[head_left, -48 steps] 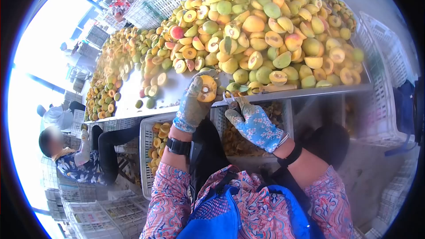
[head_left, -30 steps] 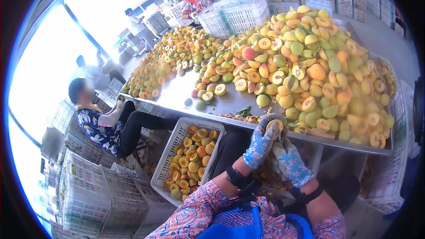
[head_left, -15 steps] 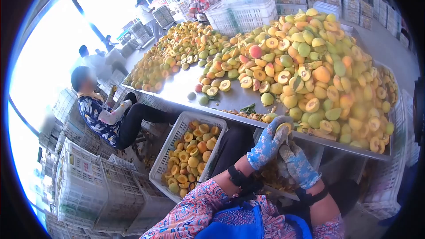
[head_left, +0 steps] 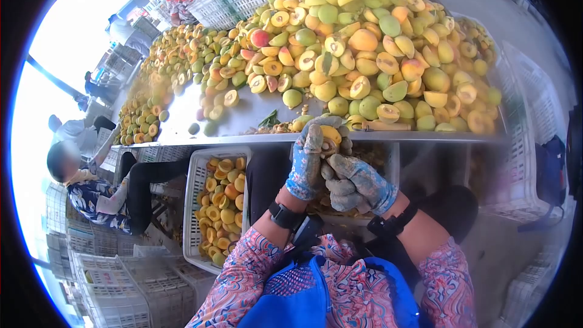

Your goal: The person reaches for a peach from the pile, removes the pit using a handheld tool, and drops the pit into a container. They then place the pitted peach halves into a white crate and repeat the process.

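My left hand (head_left: 311, 157), in a dirty blue patterned glove, is closed around a cut apricot (head_left: 331, 136) at the table's front edge. The yellow flesh and brown centre of the fruit face me. Just below and to the right is my right hand (head_left: 359, 184), gloved the same way, its fingers curled and its thumb side close to the fruit. Whatever those fingers hold, if anything, is hidden. Beyond both hands a large heap of whole and halved apricots (head_left: 364, 39) covers much of the metal table (head_left: 243, 107).
A white crate (head_left: 188, 218) of apricot halves stands left of my legs. Scraps lie in a container under the table edge. A flat wooden-looking piece (head_left: 386, 126) rests on the front rim. A seated person (head_left: 97, 197) is at left, with stacked crates (head_left: 112, 288) nearby.
My view has turned to the right and levelled, so the table and crate sit further left. My left hand still holds the fruit; my right hand's fingers are now more curled.
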`<state>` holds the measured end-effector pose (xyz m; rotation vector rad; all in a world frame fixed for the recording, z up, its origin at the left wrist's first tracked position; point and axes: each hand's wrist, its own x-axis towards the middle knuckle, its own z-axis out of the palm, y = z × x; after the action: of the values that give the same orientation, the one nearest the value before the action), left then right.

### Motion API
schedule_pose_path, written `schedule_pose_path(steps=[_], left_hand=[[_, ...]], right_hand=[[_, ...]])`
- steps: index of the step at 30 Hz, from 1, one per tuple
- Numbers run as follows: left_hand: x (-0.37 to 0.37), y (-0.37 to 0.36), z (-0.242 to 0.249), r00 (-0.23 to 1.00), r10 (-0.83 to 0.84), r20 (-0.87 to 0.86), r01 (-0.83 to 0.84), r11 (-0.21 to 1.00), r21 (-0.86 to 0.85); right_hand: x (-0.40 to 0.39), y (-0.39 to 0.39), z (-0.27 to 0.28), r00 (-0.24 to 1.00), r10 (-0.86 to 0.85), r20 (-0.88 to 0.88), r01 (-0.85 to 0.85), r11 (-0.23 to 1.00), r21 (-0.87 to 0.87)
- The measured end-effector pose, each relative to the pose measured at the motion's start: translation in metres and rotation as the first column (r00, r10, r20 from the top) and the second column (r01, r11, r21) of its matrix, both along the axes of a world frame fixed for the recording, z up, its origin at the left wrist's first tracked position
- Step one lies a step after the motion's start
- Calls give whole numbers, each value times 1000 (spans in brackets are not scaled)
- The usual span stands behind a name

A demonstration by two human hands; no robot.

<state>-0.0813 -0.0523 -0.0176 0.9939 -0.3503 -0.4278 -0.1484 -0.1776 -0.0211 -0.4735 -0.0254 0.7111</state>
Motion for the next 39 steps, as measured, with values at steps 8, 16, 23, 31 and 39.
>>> schedule_pose_path(steps=[8, 16, 23, 31, 39], left_hand=[[19, 4, -16, 986, 168, -5, -163, 964, 211], [10, 137, 5, 944, 319, 82, -320, 829, 458], [34, 263, -3, 578, -483, 658, -802, -190, 566], [176, 68, -18, 621, -428, 657, -633, 221, 742], [204, 63, -2, 991, -123, 59, 19, 553, 833]], right_hand=[[-2, -18, -8, 986, -60, 156, 113, 926, -361], [5, -34, -4, 957, -76, 280, 283, 464, -840], [7, -23, -6, 800, 454, 393, 433, 18, -901], [23, -7, -3, 764, 480, 432, 464, 56, -884], [31, -12, 14, 772, 237, 590, 551, 214, -806]])
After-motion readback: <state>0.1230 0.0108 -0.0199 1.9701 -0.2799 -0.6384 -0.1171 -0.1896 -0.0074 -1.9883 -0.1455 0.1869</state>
